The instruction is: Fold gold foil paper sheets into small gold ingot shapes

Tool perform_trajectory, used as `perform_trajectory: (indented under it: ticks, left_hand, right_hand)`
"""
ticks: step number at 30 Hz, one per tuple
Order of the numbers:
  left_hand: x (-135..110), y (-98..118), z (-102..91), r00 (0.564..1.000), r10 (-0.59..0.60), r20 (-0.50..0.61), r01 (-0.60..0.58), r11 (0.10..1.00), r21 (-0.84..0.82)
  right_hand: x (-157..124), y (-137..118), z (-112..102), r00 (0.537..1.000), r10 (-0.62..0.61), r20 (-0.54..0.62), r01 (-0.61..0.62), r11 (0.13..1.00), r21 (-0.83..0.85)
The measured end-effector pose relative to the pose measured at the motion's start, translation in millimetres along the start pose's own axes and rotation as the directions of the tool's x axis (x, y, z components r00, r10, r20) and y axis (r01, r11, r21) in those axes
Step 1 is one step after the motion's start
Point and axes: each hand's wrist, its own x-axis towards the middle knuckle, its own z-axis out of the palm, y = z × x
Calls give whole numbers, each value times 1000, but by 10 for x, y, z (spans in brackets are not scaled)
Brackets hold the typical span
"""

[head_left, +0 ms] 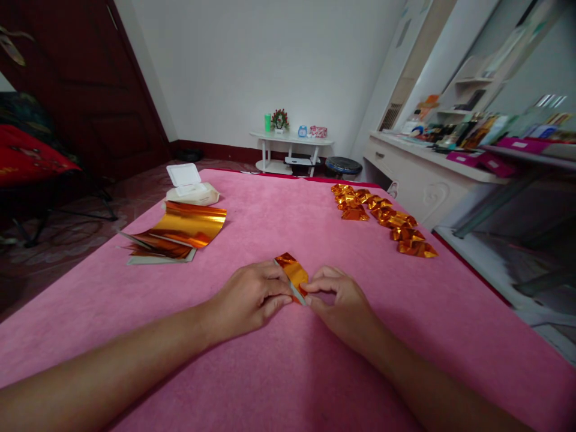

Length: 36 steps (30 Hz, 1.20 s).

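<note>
A partly folded piece of gold foil paper (294, 273) lies between my hands on the pink cloth, shiny side up with a pale edge turned over. My left hand (252, 297) grips its left edge with fingers and thumb together. At the lower right corner, my right hand (339, 303) pinches the paper between thumb and forefinger. Left of them rests a loose stack of gold foil sheets (191, 225), pale on their backs, the top one curling. Several folded gold foil pieces (382, 210) sit in a cluster at the far right of the cloth.
An opened white wipes pack (193, 193) stands behind the sheets. The pink cloth (265, 216) covers the work surface. Beyond it are a small white table (292, 139) and a round stool (343, 165). A cluttered white dresser (418, 165) borders the right; a red-covered chair (33, 159) is at left.
</note>
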Motion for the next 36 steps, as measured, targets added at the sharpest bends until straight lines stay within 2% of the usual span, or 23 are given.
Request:
perform_trajectory:
  ticks: [6, 11, 23, 29, 36]
  left_hand:
    - [6, 54, 72, 978, -187, -95, 197, 975, 104]
    - [25, 50, 100, 946, -296, -130, 301, 953, 20]
    - [41, -9, 126, 924, -375, -82, 366, 925, -104]
    - [13, -97, 181, 940, -328, -91, 295, 918, -266]
    - [61, -34, 158, 905, -412, -107, 398, 908, -128]
  right_hand:
    - [-8, -40, -9, 1000, 2, -8, -3, 1000, -27]
    - [-8, -58, -18, 1000, -20, -3, 20, 999, -30]
    - [-21, -52, -22, 1000, -24, -7, 23, 997, -72]
    - [-18, -37, -14, 999, -37, -11, 37, 996, -80]
    - [-14, -45, -20, 999, -33, -11, 32, 996, -81]
